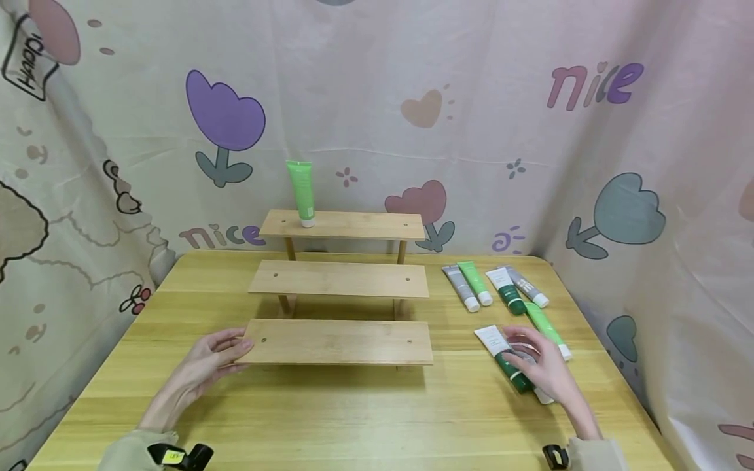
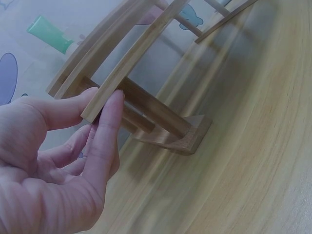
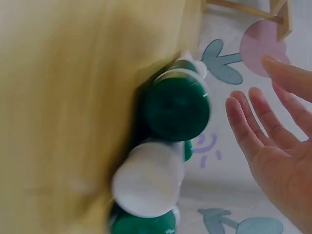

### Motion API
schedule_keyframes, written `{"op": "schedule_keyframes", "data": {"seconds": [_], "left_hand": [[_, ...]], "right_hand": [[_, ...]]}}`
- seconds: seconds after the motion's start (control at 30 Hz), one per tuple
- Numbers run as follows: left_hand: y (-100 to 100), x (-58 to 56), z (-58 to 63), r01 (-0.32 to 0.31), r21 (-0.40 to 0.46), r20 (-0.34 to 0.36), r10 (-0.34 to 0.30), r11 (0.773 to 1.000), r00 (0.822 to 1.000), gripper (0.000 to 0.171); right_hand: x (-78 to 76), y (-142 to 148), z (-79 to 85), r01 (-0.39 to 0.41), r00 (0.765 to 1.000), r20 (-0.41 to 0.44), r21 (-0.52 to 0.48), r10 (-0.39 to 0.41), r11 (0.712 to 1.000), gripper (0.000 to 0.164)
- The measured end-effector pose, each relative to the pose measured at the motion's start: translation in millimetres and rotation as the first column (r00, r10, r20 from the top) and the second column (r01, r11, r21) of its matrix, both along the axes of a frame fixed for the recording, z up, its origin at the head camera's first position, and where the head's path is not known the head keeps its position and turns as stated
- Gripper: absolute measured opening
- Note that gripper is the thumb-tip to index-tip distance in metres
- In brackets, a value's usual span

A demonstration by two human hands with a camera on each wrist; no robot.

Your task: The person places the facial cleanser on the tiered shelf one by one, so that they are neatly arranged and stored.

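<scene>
My left hand (image 1: 206, 360) pinches the left end of the lowest board of a three-step wooden display stand (image 1: 338, 343). In the left wrist view, thumb and fingers (image 2: 105, 136) lie on opposite faces of that board (image 2: 131, 61). Over at the right, my right hand (image 1: 542, 366) hovers above a white-and-green tube (image 1: 501, 356) and a grey tube with a white cap (image 1: 543, 396), partly hidden under the hand. The right wrist view shows its fingers (image 3: 263, 117) spread and apart from the green cap (image 3: 178, 108) and white cap (image 3: 146, 180).
A light green tube (image 1: 302, 193) stands on its cap at the left of the top board. Behind my right hand lie several more tubes, among them a grey one (image 1: 461, 288), a green one (image 1: 474, 282) and a white-and-green one (image 1: 506, 291). Patterned cloth (image 1: 353, 85) hangs around the table.
</scene>
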State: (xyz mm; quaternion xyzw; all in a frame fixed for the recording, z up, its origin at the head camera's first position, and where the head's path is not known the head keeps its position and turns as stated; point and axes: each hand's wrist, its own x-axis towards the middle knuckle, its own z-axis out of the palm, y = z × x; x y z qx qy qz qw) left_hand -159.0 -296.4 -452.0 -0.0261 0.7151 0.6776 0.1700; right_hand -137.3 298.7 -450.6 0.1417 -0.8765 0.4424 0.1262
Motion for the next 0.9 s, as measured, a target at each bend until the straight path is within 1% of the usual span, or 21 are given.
{"op": "schedule_keyframes", "data": {"seconds": [0.13,0.33,0.37,0.47,0.63,0.73,0.9], "left_hand": [[-0.2,0.3,0.2,0.000,0.002,0.001,0.000,1.000,1.000,0.074],[0.0,0.7,-0.8,0.002,0.005,0.002,-0.002,1.000,1.000,0.072],[-0.1,0.8,-0.9,0.008,0.002,-0.001,-0.008,1.000,1.000,0.073],[0.3,1.2,-0.2,-0.004,0.011,0.005,0.004,1.000,1.000,0.073],[0.1,1.4,1.4,-0.006,0.014,0.010,0.006,1.000,1.000,0.075],[-0.4,2.1,1.8,0.015,0.005,0.000,-0.015,1.000,1.000,0.077],[-0.4,1.7,1.2,0.010,0.007,0.003,-0.010,1.000,1.000,0.077]], "right_hand": [[4.6,5.1,-4.6,-0.003,0.999,0.036,0.038,0.001,0.999,0.045],[7.6,10.4,-11.2,0.000,0.996,0.086,0.052,-0.005,0.999,0.048],[7.7,11.0,-12.6,-0.001,0.996,0.087,0.053,-0.003,0.999,0.049],[7.6,12.0,-15.9,-0.011,0.997,0.081,0.049,0.007,0.999,0.049],[6.5,12.2,-19.0,-0.008,0.997,0.072,0.055,0.004,0.998,0.049],[5.6,12.0,-19.7,0.003,0.997,0.079,0.065,-0.008,0.998,0.050],[4.9,11.1,-19.3,-0.005,0.995,0.096,0.049,0.000,0.999,0.050]]}}
